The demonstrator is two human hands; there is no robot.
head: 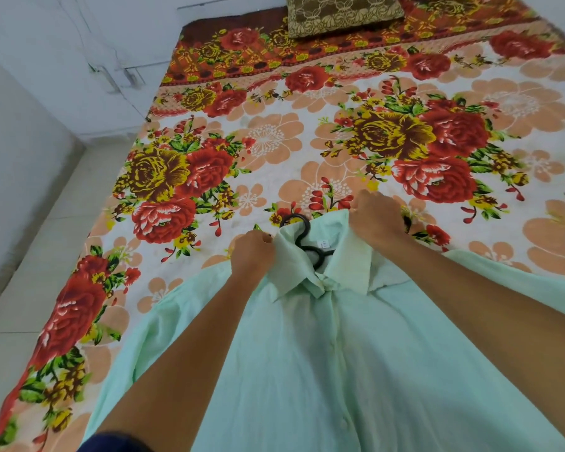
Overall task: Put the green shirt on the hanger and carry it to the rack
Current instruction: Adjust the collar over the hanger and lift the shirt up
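Observation:
A pale green shirt [333, 353] lies front-up on the bed, its collar pointing away from me. A black hanger [302, 234] sits inside the neck; only its hook and the start of its arms show, the rest is hidden under the cloth. My left hand [253, 252] is closed on the shirt's left shoulder beside the collar. My right hand [377, 216] grips the fabric at the right side of the collar, at the far edge. A small white label shows inside the neck.
The bed wears a floral sheet [274, 141] in red, yellow and peach. A brown patterned pillow [340, 13] lies at the far end. A tiled floor [46, 256] and a white wall run along the bed's left side.

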